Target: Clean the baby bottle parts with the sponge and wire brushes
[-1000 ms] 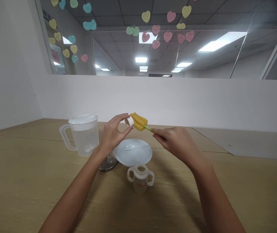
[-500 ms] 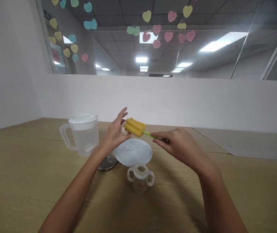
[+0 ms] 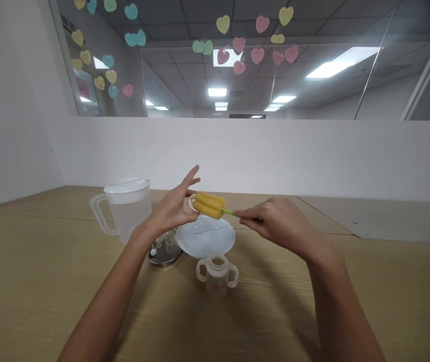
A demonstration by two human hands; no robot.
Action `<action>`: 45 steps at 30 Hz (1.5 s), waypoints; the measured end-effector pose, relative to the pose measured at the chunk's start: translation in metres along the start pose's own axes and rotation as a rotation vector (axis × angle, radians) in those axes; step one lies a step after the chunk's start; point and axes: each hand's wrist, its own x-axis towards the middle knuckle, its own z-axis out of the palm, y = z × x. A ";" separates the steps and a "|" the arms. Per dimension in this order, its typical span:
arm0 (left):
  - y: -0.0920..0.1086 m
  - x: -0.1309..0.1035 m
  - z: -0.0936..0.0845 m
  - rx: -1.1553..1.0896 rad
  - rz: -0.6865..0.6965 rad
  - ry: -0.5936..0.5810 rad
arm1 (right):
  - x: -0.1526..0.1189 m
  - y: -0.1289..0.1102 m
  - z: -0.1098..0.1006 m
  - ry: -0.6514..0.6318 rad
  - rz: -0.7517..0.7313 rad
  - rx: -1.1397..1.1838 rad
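Note:
Between the thumb and fingers of my left hand [image 3: 173,206] is a small whitish bottle collar [image 3: 191,203], held sideways with two fingers raised. The tip of a yellow sponge brush [image 3: 209,205] sits at its opening; how far it reaches inside is hidden. My right hand [image 3: 275,218] pinches the brush's thin green handle [image 3: 227,211] from the right. Under both hands lies a white plate [image 3: 207,239]. In front of the plate, a translucent two-handled baby bottle [image 3: 217,281] stands upright with its mouth uncovered.
A lidded clear plastic pitcher [image 3: 127,211] stands at the back left, its handle facing left. Partly behind my left forearm is a round metal tray [image 3: 165,259] with small clear items on it. A white wall [image 3: 237,156] rises behind the wooden table [image 3: 267,311].
The sponge brush has tilted more level and dropped slightly at the collar. My left hand has shifted a little left, showing more of the metal tray. The view has moved slightly.

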 end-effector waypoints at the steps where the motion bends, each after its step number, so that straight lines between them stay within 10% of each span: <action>1: -0.006 -0.001 -0.004 0.033 -0.047 -0.032 | -0.002 0.002 -0.002 0.003 0.017 0.009; 11: -0.085 -0.011 -0.012 0.369 -0.359 -0.064 | -0.007 0.011 -0.005 0.022 0.185 0.078; 45: -0.130 -0.026 0.007 0.404 -0.639 -0.464 | -0.006 0.009 -0.010 0.068 0.173 0.186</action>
